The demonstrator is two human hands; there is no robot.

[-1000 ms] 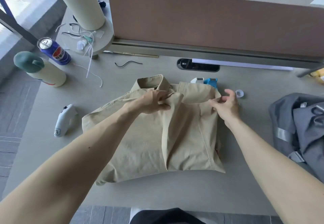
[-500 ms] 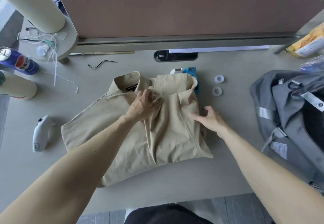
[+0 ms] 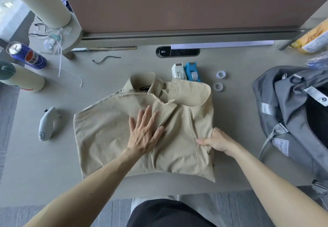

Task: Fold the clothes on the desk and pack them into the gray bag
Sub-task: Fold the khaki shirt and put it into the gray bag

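A beige collared shirt (image 3: 106, 138) lies partly folded in the middle of the desk, collar toward the far side, its right part folded over the front. My left hand (image 3: 143, 134) presses flat on the shirt's middle with fingers straight and spread. My right hand (image 3: 215, 140) grips the shirt's right edge, thumb on top and fingers curled under the cloth. The gray bag (image 3: 287, 113) lies open at the right end of the desk, its dark inside showing.
Behind the shirt stand a white and a blue tape dispenser (image 3: 192, 71), with two clear tape rolls (image 3: 218, 86) beside them. At the left are a white handheld device (image 3: 47, 123), a blue can (image 3: 26, 55), a cream bottle (image 3: 23, 79) and loose cords. A brown partition (image 3: 177, 5) closes the far side.
My left hand let go of the fold near the collar, moved down and flattened on the shirt. My right hand slid toward me along the right edge and closed on the cloth.
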